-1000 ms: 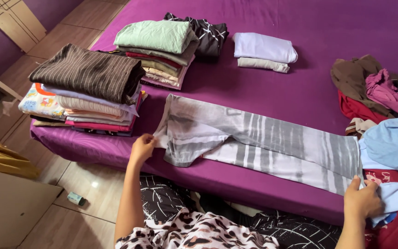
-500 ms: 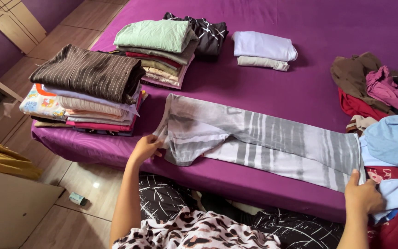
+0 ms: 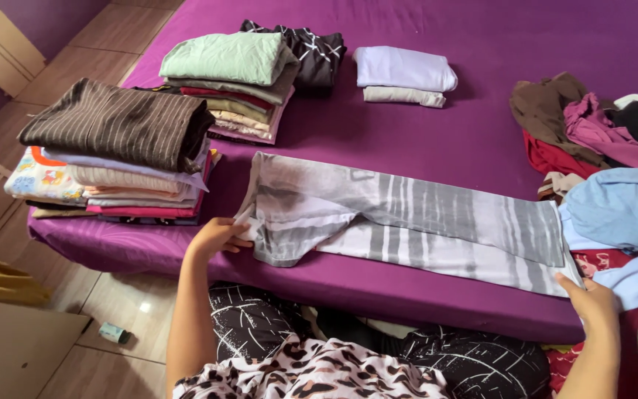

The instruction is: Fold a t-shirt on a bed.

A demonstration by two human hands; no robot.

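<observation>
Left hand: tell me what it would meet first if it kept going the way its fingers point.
The left hand points right, its grip on the waist edge of the grey-and-white streaked trousers laid flat on the purple bed sheet. Going straight on, it would likely slide further onto that same fabric.
</observation>
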